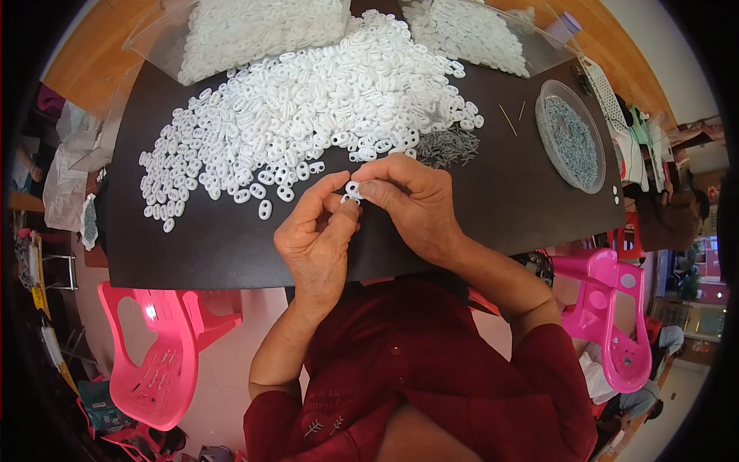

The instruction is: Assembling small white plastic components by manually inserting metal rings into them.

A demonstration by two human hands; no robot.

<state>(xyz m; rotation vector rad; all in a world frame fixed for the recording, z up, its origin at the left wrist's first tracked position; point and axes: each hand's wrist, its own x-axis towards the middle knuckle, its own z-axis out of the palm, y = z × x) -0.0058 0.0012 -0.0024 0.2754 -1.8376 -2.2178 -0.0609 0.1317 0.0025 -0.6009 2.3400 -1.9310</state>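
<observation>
Between the two hands is a small white piece [352, 187], partly hidden by fingertips; whether it is one piece or two, I cannot tell. The left hand [314, 240] and the right hand [418, 206] each pinch it with thumb and forefinger, above the dark, smooth counter [493, 223]. Beyond them lies a heap of glossy oval pieces [300, 123] with two holes, beside thin grey pins [450, 148]. Clear bins [369, 35] are cut off by the upper edge.

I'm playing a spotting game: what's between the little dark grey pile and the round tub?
In the head view, a longer thin stick and a shorter one lie between the grey pile and the round tub.
</observation>
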